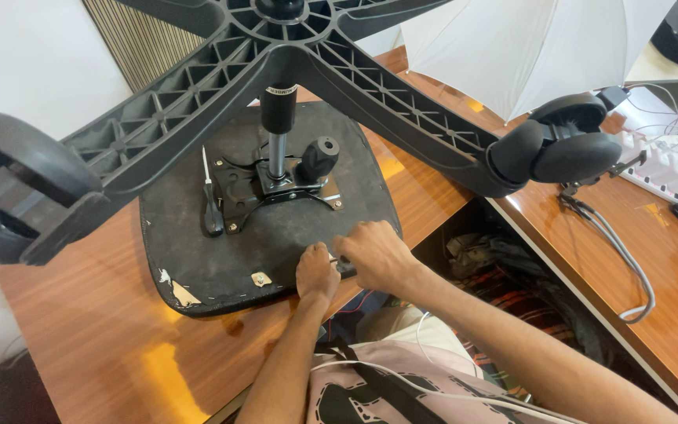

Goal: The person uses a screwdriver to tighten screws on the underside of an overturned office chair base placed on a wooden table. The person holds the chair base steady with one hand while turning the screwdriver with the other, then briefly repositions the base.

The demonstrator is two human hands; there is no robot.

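Observation:
An upturned office chair lies on a wooden table, its black seat underside (pixel 198 259) facing up and its star base (pixel 331 63) with castor wheels (pixel 566 149) overhead. My left hand (pixel 317 275) and my right hand (pixel 374 253) meet at the seat's near edge, fingers pinched on a small dark part there; what it is stays hidden. A black-handled screwdriver (pixel 212 206) lies on the seat beside the metal mounting plate (pixel 280 192) and gas column (pixel 278 133). A black knob lever (pixel 319 157) sticks up from the plate.
The wooden table (pixel 96 345) ends close to my body. A second wooden surface (pixel 653 251) at right carries a white power strip (pixel 661 161) with plugs and a grey cable (pixel 629 267). A white umbrella reflector (pixel 527 43) stands behind. Bags fill the gap between the tables.

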